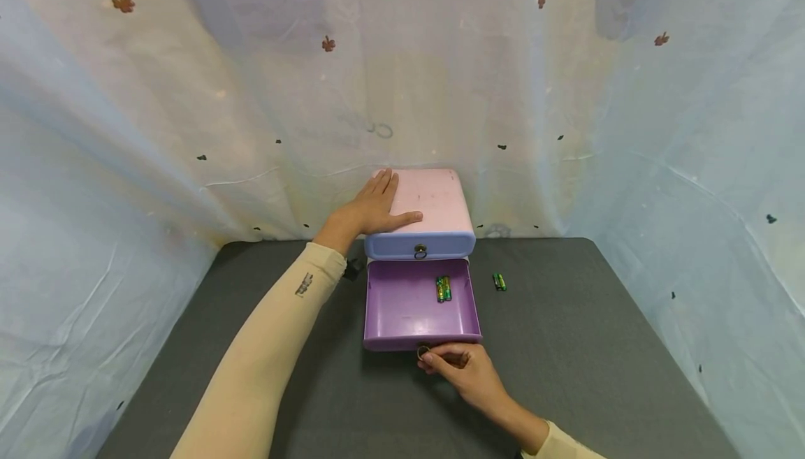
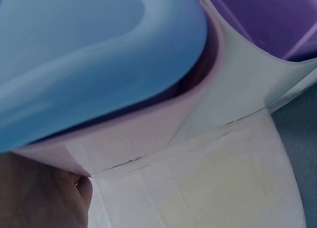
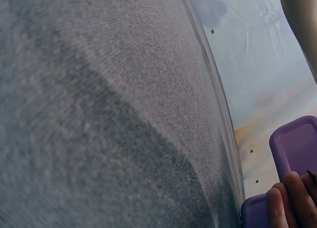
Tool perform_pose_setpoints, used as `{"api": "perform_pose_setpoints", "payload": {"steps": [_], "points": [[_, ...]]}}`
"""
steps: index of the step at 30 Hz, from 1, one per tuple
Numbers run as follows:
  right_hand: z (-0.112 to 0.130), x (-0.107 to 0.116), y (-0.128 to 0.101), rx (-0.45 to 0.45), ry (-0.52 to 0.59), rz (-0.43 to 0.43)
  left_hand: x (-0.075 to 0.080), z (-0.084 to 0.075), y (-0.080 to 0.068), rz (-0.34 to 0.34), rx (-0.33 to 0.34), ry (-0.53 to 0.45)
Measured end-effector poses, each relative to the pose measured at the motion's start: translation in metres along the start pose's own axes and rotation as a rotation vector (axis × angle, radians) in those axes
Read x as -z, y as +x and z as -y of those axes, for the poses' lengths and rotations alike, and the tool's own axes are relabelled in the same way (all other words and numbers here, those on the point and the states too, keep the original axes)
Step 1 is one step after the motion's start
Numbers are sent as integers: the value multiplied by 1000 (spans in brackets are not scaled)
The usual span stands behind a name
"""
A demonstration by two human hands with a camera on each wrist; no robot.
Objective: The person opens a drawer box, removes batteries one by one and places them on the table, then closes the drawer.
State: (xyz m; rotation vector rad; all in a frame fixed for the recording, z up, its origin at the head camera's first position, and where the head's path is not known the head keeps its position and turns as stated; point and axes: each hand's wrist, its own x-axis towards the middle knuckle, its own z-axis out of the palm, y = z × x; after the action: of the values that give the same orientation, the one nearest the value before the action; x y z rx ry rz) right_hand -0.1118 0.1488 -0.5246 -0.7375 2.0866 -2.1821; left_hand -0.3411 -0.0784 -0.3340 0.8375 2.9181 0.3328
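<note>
Your left hand (image 1: 376,207) lies flat, fingers straight, on the pink drawer box (image 1: 434,200). Your right hand (image 1: 464,372) pinches the ring pull (image 1: 423,352) of the pulled-out purple drawer (image 1: 402,305), two batteries (image 1: 443,289) inside.

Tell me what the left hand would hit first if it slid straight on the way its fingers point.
The left hand lies flat on the pink drawer box, fingers pointing toward the back. Going on, it would probably meet the white curtain just behind the box, though depth is hard to judge.
</note>
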Motion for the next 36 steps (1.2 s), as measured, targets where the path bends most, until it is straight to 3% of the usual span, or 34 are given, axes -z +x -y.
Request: {"api": "perform_pose_setpoints", "payload": {"steps": [20,36], "points": [[-5,0,-3,-37,-26,-17,1,-1,0,-2,3,13],[-8,0,-6,-38,-3,-4,-10,12,16,18,31,1]]}}
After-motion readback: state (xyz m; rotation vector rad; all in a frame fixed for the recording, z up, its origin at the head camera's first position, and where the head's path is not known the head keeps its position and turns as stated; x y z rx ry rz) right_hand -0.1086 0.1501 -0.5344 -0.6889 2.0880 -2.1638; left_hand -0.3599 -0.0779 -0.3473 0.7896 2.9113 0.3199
